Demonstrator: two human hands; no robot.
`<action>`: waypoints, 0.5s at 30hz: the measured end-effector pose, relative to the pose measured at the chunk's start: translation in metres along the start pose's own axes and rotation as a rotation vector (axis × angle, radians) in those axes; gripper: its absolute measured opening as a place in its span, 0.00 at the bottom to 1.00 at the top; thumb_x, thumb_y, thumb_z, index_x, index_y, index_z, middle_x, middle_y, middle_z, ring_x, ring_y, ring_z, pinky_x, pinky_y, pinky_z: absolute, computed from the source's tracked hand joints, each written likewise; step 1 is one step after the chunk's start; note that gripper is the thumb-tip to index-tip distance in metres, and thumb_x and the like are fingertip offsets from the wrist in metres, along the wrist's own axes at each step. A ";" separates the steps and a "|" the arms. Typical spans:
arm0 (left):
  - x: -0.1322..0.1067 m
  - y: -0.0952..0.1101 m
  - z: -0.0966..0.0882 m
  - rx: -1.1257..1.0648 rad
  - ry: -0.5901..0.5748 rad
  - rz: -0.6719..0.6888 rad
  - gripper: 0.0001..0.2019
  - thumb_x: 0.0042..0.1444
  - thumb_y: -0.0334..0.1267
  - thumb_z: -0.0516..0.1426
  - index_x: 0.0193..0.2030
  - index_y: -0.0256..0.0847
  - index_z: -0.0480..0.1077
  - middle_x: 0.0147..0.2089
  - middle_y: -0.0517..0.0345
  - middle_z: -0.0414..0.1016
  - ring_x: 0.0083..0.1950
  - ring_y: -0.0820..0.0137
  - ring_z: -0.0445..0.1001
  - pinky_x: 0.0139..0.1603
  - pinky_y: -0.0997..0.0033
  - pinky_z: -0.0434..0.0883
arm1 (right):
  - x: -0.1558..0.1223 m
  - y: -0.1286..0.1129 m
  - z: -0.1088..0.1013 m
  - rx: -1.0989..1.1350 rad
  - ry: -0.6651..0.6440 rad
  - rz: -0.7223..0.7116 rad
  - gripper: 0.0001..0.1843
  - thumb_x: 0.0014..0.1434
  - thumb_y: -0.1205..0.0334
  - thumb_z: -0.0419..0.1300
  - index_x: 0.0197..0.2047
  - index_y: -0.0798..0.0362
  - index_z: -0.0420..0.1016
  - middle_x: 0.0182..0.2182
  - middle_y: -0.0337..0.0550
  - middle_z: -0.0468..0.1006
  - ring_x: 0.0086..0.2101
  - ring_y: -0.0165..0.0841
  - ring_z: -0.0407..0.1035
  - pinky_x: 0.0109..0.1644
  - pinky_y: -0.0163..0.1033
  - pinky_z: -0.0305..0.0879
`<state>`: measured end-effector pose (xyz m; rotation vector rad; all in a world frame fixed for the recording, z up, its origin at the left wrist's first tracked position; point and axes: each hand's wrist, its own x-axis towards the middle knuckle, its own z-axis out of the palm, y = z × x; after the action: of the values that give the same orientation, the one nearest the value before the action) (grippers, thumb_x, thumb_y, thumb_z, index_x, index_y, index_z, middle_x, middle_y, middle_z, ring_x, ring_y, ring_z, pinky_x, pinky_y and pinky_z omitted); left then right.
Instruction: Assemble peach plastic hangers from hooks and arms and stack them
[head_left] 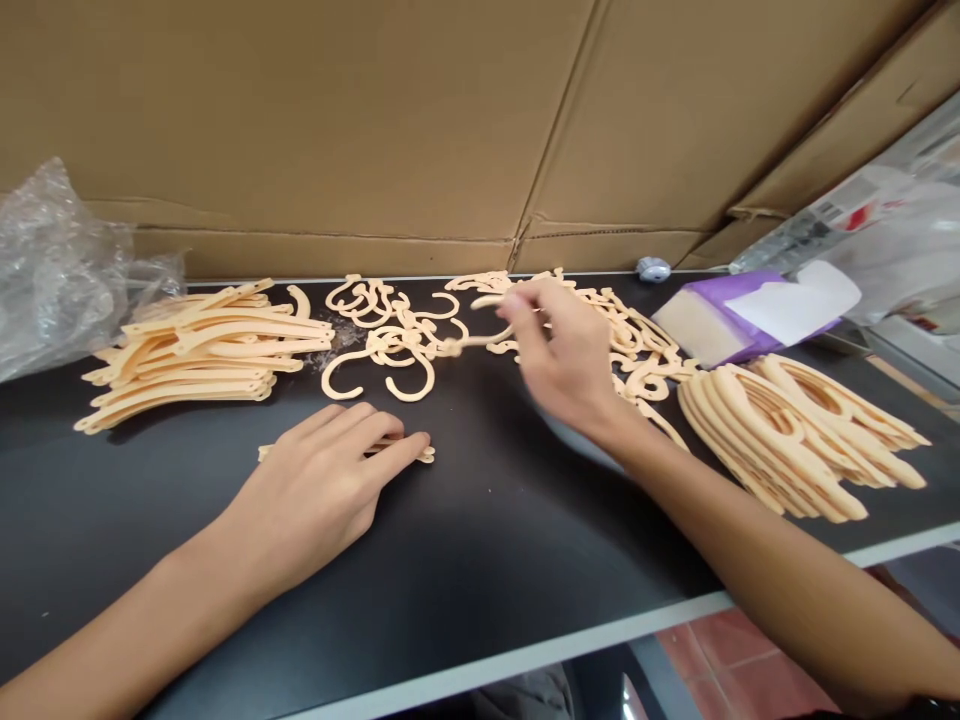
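Evidently, I'm partway through. Off to the right of my right hand, stacks of cream, plastic-looking hanger-shaped pieces lie neatly layered; I take these as the done portion, though how they're joined is too small to tell. Plenty looks left: beyond my left hand, a heap of slim, curved cream bars with holed ends; between and beyond both hands, a loose tangle of cream, open-curved hooks; past my right hand and along its far side, a jumble of small curled cream parts.

Right hand: thumb and fingertips pinched on a single slender cream hook, which juts leftward from them, beside the tangle. Whether it is fully clear of its neighbours, can't say.

Left hand: palm down, fingers curled over a short-looking cream strip lying on the matt black tabletop, both ends showing past the hand. Gripping or merely resting, can't tell. Hook and strip sit apart, the strip nearer me.
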<state>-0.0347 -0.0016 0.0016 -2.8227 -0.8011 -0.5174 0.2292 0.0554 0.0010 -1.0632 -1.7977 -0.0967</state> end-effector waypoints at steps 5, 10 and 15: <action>0.000 0.005 0.006 -0.022 0.036 -0.056 0.20 0.61 0.21 0.50 0.56 0.36 0.73 0.44 0.51 0.78 0.40 0.63 0.76 0.41 0.63 0.74 | 0.009 0.009 -0.012 0.107 0.075 0.174 0.13 0.72 0.54 0.54 0.36 0.50 0.71 0.23 0.35 0.71 0.23 0.30 0.66 0.30 0.38 0.62; 0.000 0.004 0.007 -0.026 0.044 -0.058 0.16 0.61 0.21 0.52 0.51 0.38 0.72 0.41 0.54 0.77 0.37 0.65 0.75 0.36 0.64 0.72 | -0.008 -0.026 -0.007 0.044 -0.112 -0.015 0.10 0.72 0.60 0.52 0.37 0.50 0.69 0.25 0.35 0.72 0.24 0.28 0.65 0.30 0.35 0.60; -0.002 0.001 0.007 -0.016 0.051 -0.034 0.13 0.63 0.23 0.53 0.50 0.39 0.72 0.40 0.56 0.77 0.37 0.65 0.75 0.35 0.65 0.71 | -0.020 -0.042 -0.002 0.059 -0.221 -0.033 0.09 0.74 0.61 0.49 0.42 0.51 0.67 0.24 0.33 0.73 0.20 0.25 0.64 0.26 0.31 0.58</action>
<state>-0.0339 -0.0012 -0.0057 -2.8022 -0.8406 -0.6009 0.2038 0.0161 0.0023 -1.0346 -2.0042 0.0567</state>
